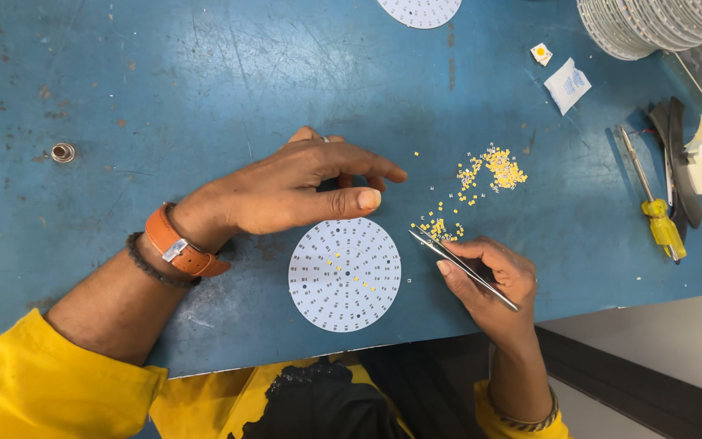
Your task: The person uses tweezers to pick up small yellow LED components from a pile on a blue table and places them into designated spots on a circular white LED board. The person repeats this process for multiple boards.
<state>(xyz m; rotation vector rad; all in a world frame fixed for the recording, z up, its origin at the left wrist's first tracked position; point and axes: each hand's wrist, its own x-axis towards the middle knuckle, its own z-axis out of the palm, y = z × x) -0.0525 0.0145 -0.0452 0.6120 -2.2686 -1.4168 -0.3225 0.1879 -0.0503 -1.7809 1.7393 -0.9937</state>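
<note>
1. Yellow sleeves (42,390) sit at the bottom edge of the view, with a dark garment between them at the lap.
2. Left hand (286,191) rests flat on the table, palm down, fingers extended and loosely together, thumb stretched toward the right. It holds nothing. Its thumb lies just above the upper rim of the round white circuit board (344,275). An orange strap watch (179,244) and a dark cord band are worn on this wrist.
3. Right hand (489,280) is closed in a pinch on a pair of metal tweezers (461,264). The tips point up and left, ending near the lower edge of the scattered components and just right of the board. A bangle shows at this wrist.
4. The board lies flat near the table's front edge, between the two hands. Rings of small pads cover it; several small yellow components sit on it near the centre.
5. A loose scatter of tiny yellow components (489,175) lies on the table above the right hand, thickest at its upper right.
6. The work surface is a blue table (164,81), worn, scratched and marked with dark spots. A small metal ring (62,152) sits at far left.
7. At right: a yellow-handled screwdriver (656,215), dark flat tools, a white sachet (568,84) and a small white square piece (541,54).
8. A stack of round white boards (643,24) stands at the upper right corner; another board (420,10) is cut off by the top edge.
9. Grey floor (676,341) shows beyond the table's lower right edge.
</note>
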